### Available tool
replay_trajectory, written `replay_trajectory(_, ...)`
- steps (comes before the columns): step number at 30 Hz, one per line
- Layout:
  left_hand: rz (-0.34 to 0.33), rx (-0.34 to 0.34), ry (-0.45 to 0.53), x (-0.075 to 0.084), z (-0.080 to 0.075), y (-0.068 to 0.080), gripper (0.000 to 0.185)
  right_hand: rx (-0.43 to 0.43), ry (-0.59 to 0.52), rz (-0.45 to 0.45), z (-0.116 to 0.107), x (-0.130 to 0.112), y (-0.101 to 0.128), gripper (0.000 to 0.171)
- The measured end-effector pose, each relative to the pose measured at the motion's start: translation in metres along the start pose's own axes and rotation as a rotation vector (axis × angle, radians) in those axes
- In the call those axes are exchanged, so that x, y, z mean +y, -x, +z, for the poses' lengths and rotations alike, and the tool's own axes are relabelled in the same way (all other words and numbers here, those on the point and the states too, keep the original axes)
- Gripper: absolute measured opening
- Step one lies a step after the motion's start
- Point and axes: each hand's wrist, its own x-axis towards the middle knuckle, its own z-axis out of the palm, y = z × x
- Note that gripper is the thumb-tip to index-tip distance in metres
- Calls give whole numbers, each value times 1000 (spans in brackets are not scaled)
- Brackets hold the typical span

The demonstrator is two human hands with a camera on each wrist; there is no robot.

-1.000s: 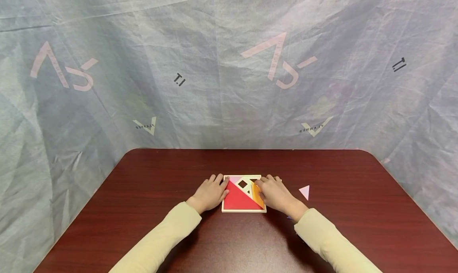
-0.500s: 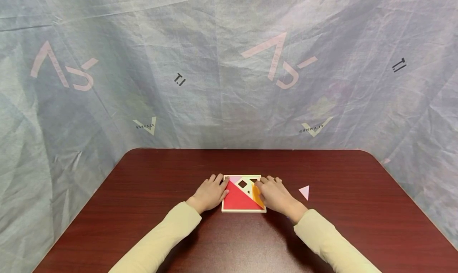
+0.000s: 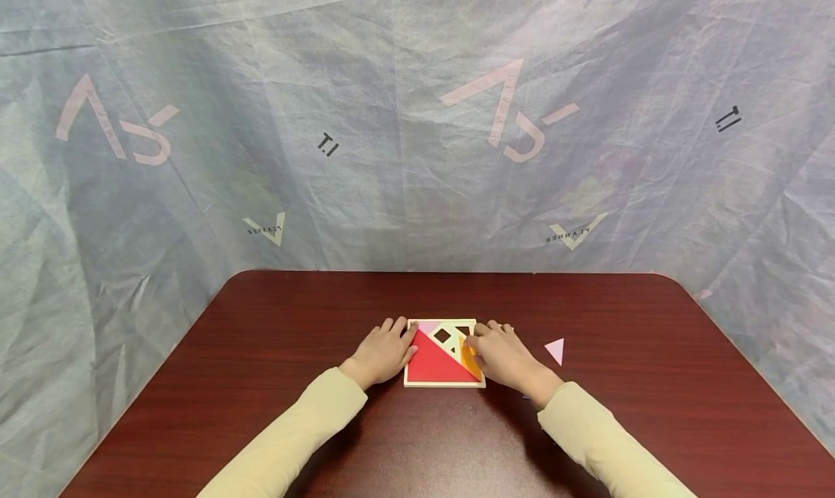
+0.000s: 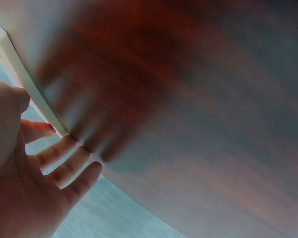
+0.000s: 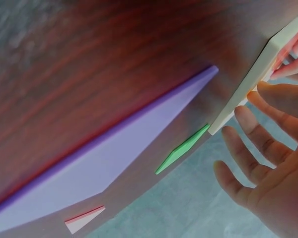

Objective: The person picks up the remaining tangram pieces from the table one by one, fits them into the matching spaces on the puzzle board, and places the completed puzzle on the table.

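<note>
Tiles look thin, stiff, light and slick; I'd slide them by a flat edge. Left hand (image 3: 383,353) lies spread against the tray (image 3: 444,385) at table centre; right hand (image 3: 499,353), fingers flat, presses the orange tile (image 3: 470,360). Counted: one tray, one pink triangle (image 3: 555,350) at 3 o'clock.

The head view looks down from afar, while 2 wrist views skim close, sharing the puzzle tray (image 3: 445,385).
</note>
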Motion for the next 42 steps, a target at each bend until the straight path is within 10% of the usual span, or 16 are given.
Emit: replay_trajectory(42,-6,-21,-1,0,0,0,46,17,-9,104,-16,36,14,30)
